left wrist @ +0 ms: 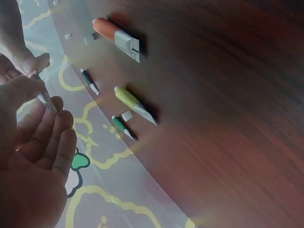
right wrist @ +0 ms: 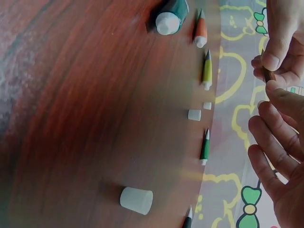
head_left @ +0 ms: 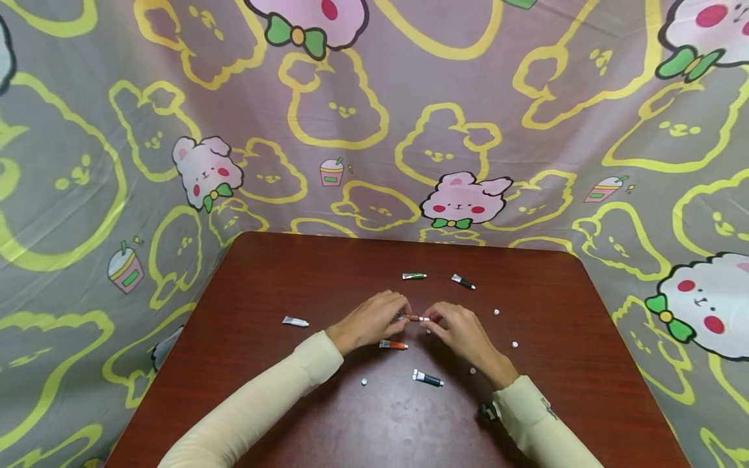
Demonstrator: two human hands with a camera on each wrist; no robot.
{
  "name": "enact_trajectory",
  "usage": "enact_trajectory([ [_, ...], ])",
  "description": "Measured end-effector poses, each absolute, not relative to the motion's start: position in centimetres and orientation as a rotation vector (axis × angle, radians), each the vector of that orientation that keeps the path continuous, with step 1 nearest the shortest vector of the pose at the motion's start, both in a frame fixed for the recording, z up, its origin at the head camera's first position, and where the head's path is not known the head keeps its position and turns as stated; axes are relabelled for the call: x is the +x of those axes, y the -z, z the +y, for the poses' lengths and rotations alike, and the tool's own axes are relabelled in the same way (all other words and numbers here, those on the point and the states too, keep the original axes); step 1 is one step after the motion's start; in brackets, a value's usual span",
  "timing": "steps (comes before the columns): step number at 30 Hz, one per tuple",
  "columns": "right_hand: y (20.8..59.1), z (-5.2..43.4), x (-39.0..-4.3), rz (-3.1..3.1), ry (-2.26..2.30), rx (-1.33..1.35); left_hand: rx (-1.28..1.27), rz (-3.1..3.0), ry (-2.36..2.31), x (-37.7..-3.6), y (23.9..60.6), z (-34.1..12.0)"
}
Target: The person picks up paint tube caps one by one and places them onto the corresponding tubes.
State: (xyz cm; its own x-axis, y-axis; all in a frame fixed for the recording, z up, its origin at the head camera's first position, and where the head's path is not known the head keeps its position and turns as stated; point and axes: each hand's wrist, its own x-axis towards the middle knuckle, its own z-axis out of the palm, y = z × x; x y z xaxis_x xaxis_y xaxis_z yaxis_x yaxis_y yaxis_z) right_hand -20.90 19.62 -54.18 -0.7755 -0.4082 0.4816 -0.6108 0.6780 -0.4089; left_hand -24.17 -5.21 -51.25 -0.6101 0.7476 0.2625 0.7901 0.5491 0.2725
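Behind a dark red table hangs a printed curtain. We see a silver tube left of the left hand, which pinches a brown tube; the right hand pinches its white end. A loosened pinch could drop it; a rightward sweep could scatter loose caps. The far edge stands well ahead, leaving room.

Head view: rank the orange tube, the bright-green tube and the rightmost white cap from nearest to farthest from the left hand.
1. Orange tube: just on the near side of the left hand.
2. Bright-green tube: beyond the hand, slightly to its right.
3. Rightmost white cap: well off to the right, past the right hand.
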Motion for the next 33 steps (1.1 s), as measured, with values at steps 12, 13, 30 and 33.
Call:
enact_trajectory([
  [12, 53.7, 19.0, -20.4, -2.473, -0.813, 0.84, -1.374, -2.62, 0.557, -24.0, 51.3, -5.4],
  [13, 53.7, 18.9, -20.4, -2.464, -0.805, 0.843, -1.38, -2.615, 0.565, -23.9, 51.4, -5.4],
  [30, 54.2, 18.6, -20.3, -2.417, -0.879, 0.798, -1.386, -2.529, 0.685, -23.5, 51.6, -5.2],
  [33, 54.4, 18.5, -20.4, -2.387, -0.959, 0.781, -1.369, -2.53, 0.697, -23.5, 51.6, -5.1],
])
